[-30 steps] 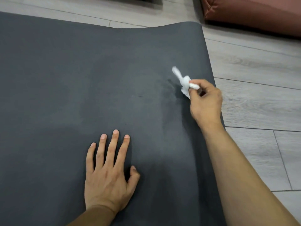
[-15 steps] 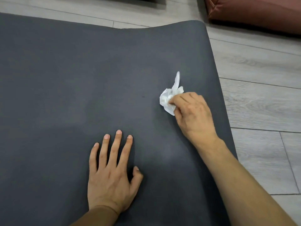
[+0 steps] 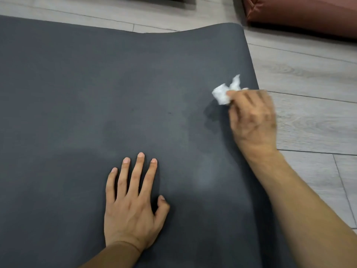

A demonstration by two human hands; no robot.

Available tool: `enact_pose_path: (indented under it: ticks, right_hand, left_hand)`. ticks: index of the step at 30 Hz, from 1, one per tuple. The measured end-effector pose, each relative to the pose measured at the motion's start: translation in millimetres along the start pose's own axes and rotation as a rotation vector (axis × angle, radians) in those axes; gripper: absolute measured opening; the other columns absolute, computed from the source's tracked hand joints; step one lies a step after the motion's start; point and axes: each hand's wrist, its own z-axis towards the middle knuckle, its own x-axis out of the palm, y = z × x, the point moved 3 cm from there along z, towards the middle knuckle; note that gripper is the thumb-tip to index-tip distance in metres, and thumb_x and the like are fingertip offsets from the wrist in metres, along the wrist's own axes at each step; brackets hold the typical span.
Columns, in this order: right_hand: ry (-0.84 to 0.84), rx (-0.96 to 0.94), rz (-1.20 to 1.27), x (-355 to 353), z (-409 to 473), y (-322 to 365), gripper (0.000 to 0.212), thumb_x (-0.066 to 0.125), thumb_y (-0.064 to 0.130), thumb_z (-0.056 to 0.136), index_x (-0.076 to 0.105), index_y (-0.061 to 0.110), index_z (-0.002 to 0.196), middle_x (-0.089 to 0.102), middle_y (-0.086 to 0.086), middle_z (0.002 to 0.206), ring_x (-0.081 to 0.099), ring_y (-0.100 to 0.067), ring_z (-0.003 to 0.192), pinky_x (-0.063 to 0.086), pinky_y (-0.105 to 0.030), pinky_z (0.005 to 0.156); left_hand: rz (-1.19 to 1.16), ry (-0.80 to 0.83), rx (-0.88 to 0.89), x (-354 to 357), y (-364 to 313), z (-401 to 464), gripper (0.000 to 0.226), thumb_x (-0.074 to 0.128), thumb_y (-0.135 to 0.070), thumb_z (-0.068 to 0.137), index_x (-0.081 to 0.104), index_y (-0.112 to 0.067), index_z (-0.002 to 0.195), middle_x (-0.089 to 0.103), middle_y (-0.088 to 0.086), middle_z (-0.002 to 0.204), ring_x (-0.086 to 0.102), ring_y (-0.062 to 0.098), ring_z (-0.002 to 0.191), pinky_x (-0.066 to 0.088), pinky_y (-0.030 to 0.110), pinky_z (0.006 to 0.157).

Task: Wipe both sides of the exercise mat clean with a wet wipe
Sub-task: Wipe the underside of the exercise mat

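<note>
A: Dark grey exercise mat (image 3: 96, 89) spread flat across the floor (image 3: 309, 74), filling most of the view, and both hands are on the scene.

B: Start with the left hand (image 3: 133, 206). It lies palm down on the mat near the lower middle, fingers straight and slightly fanned, thumb out to the side. Nothing held, just pressing flat on the surface.

A: And the right hand (image 3: 253, 120) is up by the mat's right edge, blurred. Fingers curled, pinching a crumpled white wet wipe (image 3: 226, 93).

B: The wipe pokes out past the fingertips, up and to the left of the hand. A twisted tail of it sticks upward. Whether it touches the mat or sits just above it, I cannot tell, though a dark shadow lies right under it.

A: The two hands are well apart: the wipe is up and to the right of the left hand's fingertips, with bare mat between them.

B: The right wrist and forearm cross the mat's right edge. The mat's far edge curls up a little near its right corner.

A: Pale smudgy patches show on the mat between the hands. Beyond it, grey wood-look floor planks, and a reddish-brown cushion (image 3: 301, 14) at the top right, well clear of the mat.
</note>
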Motion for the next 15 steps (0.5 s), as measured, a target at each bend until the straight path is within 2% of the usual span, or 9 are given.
enact_pose_path:
  ticks: [1,2,4,6,8,9,12,15]
  right_hand:
    - [0.023,0.06,-0.018,-2,-3,-5,0.016,0.051,0.008,0.094,0.063,0.011,0.105,0.061,-0.011,0.086,0.054,-0.034,0.082,0.045,-0.045,0.077]
    - [0.121,0.091,-0.026,1,-9,-7,0.016,0.051,0.012,0.094,0.061,0.01,0.107,0.061,-0.011,0.087,0.053,-0.034,0.083,0.044,-0.044,0.078]
    - [0.345,0.056,-0.004,13,-25,-11,0.02,0.052,0.019,0.094,0.061,0.01,0.11,0.064,-0.01,0.097,0.052,-0.033,0.09,0.044,-0.043,0.082]
    - [0.454,0.005,0.078,17,-31,-19,0.027,0.059,0.018,0.091,0.062,0.011,0.117,0.065,-0.007,0.109,0.052,-0.032,0.097,0.045,-0.04,0.088]
    - [0.465,-0.038,0.134,15,-28,-25,0.035,0.063,0.011,0.089,0.061,0.013,0.123,0.063,-0.005,0.117,0.052,-0.031,0.098,0.046,-0.041,0.089]
    - [0.442,-0.047,0.11,14,-28,-26,0.034,0.063,0.009,0.089,0.062,0.013,0.122,0.063,-0.006,0.114,0.052,-0.032,0.095,0.049,-0.043,0.086]
    - [0.358,-0.007,-0.069,20,-19,-19,0.02,0.059,0.008,0.09,0.068,0.009,0.108,0.061,-0.013,0.095,0.05,-0.036,0.084,0.048,-0.048,0.075]
    - [0.303,0.003,-0.151,21,-12,-8,0.015,0.054,0.008,0.09,0.065,0.007,0.1,0.06,-0.013,0.099,0.05,-0.035,0.089,0.044,-0.047,0.079]
  left_hand:
    - [0.008,0.001,-0.003,0,1,0,0.078,0.043,-0.047,0.085,0.042,-0.019,0.157,0.031,0.008,0.167,0.028,0.037,0.154,0.022,0.06,0.123]
    - [0.015,0.002,-0.002,1,1,-1,0.078,0.043,-0.047,0.085,0.042,-0.019,0.157,0.031,0.008,0.167,0.028,0.037,0.154,0.022,0.06,0.123]
    - [0.009,0.0,0.0,0,-1,-1,0.078,0.043,-0.047,0.084,0.043,-0.019,0.157,0.032,0.008,0.167,0.029,0.037,0.153,0.022,0.059,0.123]
    - [0.01,0.0,-0.003,-1,1,-1,0.078,0.043,-0.047,0.084,0.043,-0.019,0.157,0.032,0.008,0.167,0.029,0.038,0.153,0.022,0.06,0.123]
    - [0.02,0.006,-0.001,-1,1,0,0.078,0.043,-0.047,0.084,0.043,-0.018,0.157,0.033,0.009,0.166,0.029,0.038,0.153,0.023,0.06,0.122]
    - [0.023,0.01,0.001,-1,1,0,0.078,0.043,-0.047,0.084,0.043,-0.018,0.157,0.033,0.009,0.166,0.028,0.038,0.153,0.023,0.06,0.122]
    - [0.015,0.013,-0.004,-1,0,-1,0.078,0.043,-0.047,0.084,0.043,-0.018,0.157,0.032,0.008,0.166,0.027,0.037,0.154,0.022,0.059,0.123]
    - [0.02,0.008,0.001,-1,1,-1,0.078,0.044,-0.046,0.084,0.043,-0.018,0.157,0.033,0.009,0.166,0.028,0.037,0.154,0.022,0.059,0.123]
